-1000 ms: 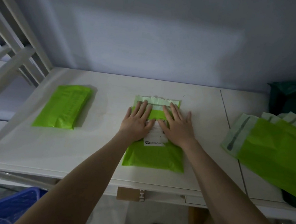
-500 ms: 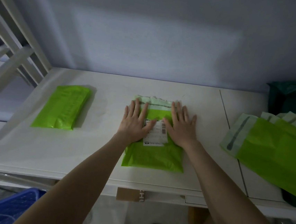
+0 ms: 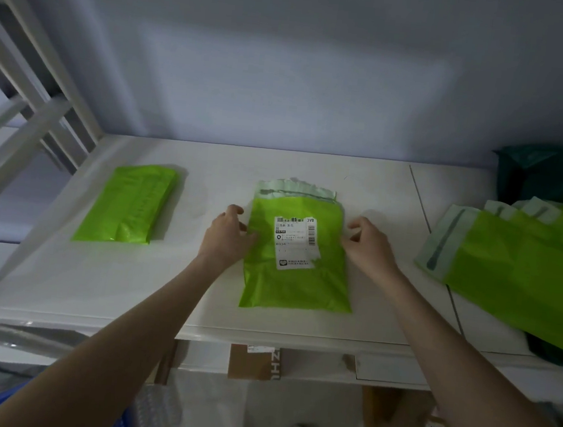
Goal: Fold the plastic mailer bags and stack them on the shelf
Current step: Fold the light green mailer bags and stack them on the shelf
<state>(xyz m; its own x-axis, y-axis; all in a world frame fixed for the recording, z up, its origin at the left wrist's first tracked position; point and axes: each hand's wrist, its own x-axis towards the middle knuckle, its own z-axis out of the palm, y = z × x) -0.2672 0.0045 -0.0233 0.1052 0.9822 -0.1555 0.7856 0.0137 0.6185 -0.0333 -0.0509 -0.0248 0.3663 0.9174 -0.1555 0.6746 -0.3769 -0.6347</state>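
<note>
The green mailer bag (image 3: 297, 270) lies flat on the white shelf (image 3: 162, 291), right in front of me, with its white label (image 3: 295, 243) facing up. I use this bag as my landmark.

My left hand (image 3: 228, 234) is at the bag's left edge, fingers curled, and it seems to pinch that edge. My right hand (image 3: 368, 244) is at the right edge, fingers curled too. I cannot tell if it has hold of the plastic or is just beside it.

I think the bag is light, thin and soft. It looks shiny, so it may slip on the shelf. It will bend easily and may puff back up, so I should hold it by the side edges and press the fold down flat.

The bag's long side runs away from me. Its pale flap end (image 3: 296, 191) points to the wall, and its closed end is near me.

To the left of the bag sits a folded bag (image 3: 128, 205), well apart. To the right lies a pile of unfolded bags (image 3: 522, 271), also apart.
</note>
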